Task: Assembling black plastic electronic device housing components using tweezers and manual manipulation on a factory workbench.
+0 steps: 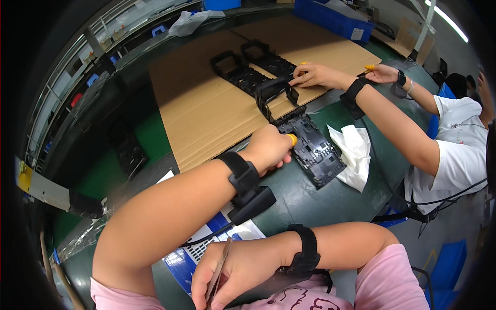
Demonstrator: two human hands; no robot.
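1. The black molded plastic frame (316, 152) lies partly over the desk (289, 199), its looped far end over the cardboard sheet (201, 124); I judge it light, stiff, brittle at thin ribs.
2. I'd grip its long side edges, sparing that loop.
3. My left hand (266, 149) has partly curled fingers at its left edge; I can't tell whether they pinch.
4. My right hand's (242, 264) fingers are closed around tweezers (221, 266).
5. Beyond, a co-worker's hand (320, 76) reaches in.
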